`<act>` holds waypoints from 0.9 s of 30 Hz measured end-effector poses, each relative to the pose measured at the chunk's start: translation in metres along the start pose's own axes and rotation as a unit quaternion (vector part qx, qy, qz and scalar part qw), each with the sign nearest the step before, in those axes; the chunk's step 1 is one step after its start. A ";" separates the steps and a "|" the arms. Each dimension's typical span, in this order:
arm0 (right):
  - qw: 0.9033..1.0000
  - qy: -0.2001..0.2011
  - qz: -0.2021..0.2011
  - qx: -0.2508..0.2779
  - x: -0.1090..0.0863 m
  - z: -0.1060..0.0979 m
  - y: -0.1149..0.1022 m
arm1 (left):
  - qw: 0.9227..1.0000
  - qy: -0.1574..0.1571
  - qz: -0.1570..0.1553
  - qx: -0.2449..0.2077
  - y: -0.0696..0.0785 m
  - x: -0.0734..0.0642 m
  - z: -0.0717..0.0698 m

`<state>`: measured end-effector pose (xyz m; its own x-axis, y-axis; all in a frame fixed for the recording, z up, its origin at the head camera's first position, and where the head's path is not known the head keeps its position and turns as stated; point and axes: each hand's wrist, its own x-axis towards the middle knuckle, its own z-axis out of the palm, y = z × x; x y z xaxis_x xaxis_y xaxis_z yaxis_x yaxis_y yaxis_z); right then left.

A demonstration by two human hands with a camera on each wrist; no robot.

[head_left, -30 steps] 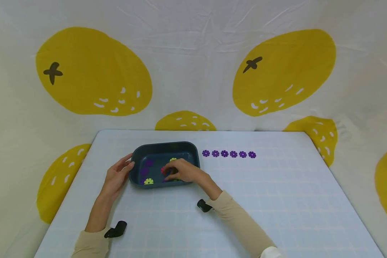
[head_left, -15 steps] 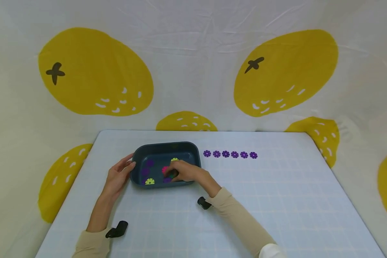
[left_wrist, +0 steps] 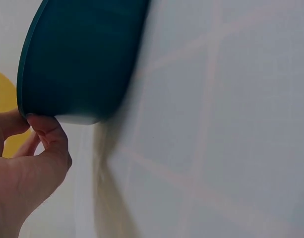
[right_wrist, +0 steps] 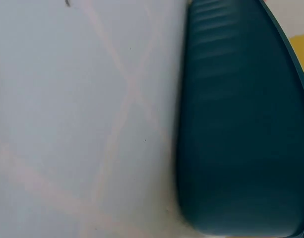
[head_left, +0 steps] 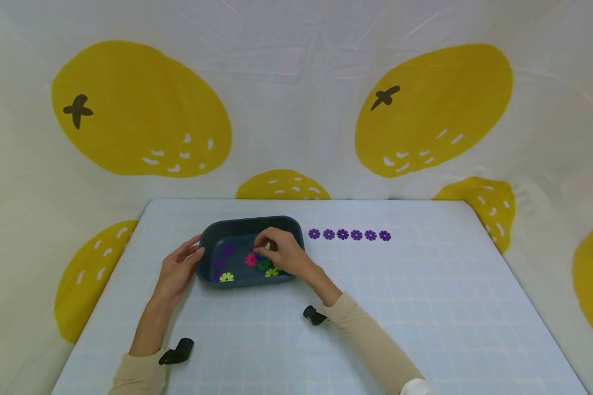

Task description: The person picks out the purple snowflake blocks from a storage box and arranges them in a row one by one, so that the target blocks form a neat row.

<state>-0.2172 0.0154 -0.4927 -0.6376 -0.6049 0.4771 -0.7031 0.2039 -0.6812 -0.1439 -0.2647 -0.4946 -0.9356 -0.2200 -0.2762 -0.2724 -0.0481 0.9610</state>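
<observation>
A dark blue-green tray stands on the table with flower-shaped discs inside. My left hand pinches its left end; in the left wrist view the thumb lies at the tray wall. Over the tray's right half, my right hand pinches a purple flower disc between thumb and fingertips. Below the hand lie a pink disc, a green disc and a yellow disc. The right wrist view shows only the tray's outer wall, with the hand hidden.
To the right of the tray runs a straight row of several purple flower discs. Another yellow disc and several purple discs lie in the tray's left part. A patterned cloth hangs behind the table.
My right hand has drawn its fingertips together on a purple disc and moved toward the tray's far side. The pink, green and yellow discs under it show more fully. The left hand keeps its place.
</observation>
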 end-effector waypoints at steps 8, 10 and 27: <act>0.975 0.175 0.042 0.128 -0.006 -0.010 0.003 | 1.000 0.005 0.003 0.014 0.003 -0.001 0.001; 0.963 0.196 0.085 0.167 -0.007 -0.018 0.003 | 1.000 0.004 0.005 0.016 0.003 -0.001 0.001; 0.927 0.241 0.223 0.182 -0.034 -0.096 0.001 | 0.999 0.026 -0.003 0.036 0.006 -0.003 0.003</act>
<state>-0.2258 0.1104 -0.4561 -0.9678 -0.0898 0.2353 -0.2383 0.0247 -0.9709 -0.1437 -0.2617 -0.4879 -0.9216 -0.2702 -0.2787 -0.2950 0.0209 0.9553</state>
